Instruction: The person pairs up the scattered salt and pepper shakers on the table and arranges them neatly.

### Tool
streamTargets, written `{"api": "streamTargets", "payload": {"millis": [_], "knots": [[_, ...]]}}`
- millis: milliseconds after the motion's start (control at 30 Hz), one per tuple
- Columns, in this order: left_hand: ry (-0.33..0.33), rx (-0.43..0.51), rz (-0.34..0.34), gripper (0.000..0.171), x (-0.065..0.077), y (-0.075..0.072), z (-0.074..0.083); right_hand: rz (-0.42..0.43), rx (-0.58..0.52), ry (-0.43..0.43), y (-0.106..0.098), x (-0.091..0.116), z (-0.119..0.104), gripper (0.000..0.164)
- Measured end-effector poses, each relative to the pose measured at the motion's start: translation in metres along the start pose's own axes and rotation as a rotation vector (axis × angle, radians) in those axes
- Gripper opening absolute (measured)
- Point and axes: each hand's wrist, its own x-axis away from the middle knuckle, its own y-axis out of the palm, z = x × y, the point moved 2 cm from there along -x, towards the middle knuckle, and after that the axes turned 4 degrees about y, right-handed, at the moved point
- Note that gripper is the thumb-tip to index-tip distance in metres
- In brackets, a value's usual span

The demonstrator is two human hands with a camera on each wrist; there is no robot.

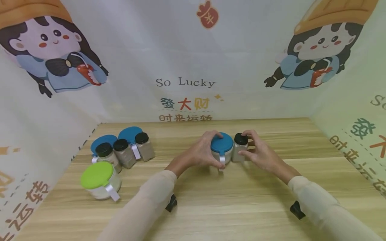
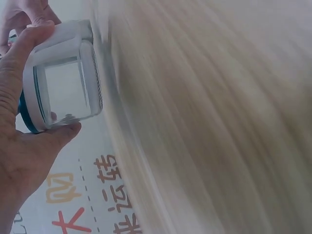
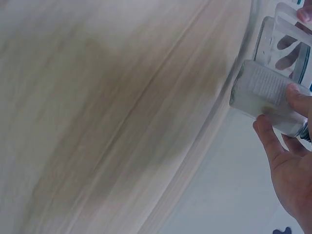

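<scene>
In the head view my left hand (image 1: 199, 152) grips a clear jar with a blue lid (image 1: 221, 143) and a white handle, fingers on the far side and thumb near the handle. Just right of it, my right hand (image 1: 265, 154) holds a small clear seasoning bottle (image 1: 240, 152) by its black cap and side. Jar and bottle stand side by side on the wooden table. The left wrist view shows the jar (image 2: 66, 90) between thumb and fingers. Seen from the right wrist, the bottle (image 3: 263, 92) is held between thumb and fingers and overlaps the jar.
On the left of the table stand a green-lidded jar (image 1: 97, 175), two blue-lidded jars, one at the far left (image 1: 104, 140) and one behind the bottles (image 1: 130, 134), and several black-capped bottles (image 1: 146, 149). A printed cloth (image 1: 132, 63) hangs behind the table (image 1: 205, 207) and along both sides.
</scene>
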Motion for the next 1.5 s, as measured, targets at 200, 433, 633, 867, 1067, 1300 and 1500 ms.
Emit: {"api": "streamTargets", "payload": {"millis": [200,433,633,867,1067,1300,1500], "knots": [[0.016,-0.002,-0.038,0.088,-0.025,0.014,0.000,0.023,0.009,0.042,-0.013,0.000,0.013,0.056],[-0.012,-0.051,-0.030,0.088,-0.048,0.019,0.000,0.050,0.000,0.057,-0.020,-0.008,0.022,0.056],[-0.042,-0.022,-0.024,0.088,-0.060,0.027,0.001,0.062,0.029,0.077,-0.029,-0.010,0.024,0.055],[-0.063,0.058,-0.021,0.089,-0.072,0.039,0.000,0.063,0.047,0.120,-0.039,-0.010,0.030,0.056],[-0.095,0.095,-0.060,0.094,-0.076,0.044,0.001,0.064,-0.025,0.149,-0.040,-0.010,0.035,0.061],[-0.082,0.052,-0.089,0.098,-0.084,0.042,0.002,0.063,-0.057,0.206,-0.041,-0.013,0.034,0.062],[-0.090,0.039,-0.118,0.100,-0.088,0.046,0.000,0.084,-0.057,0.247,-0.039,-0.012,0.040,0.061]]}}
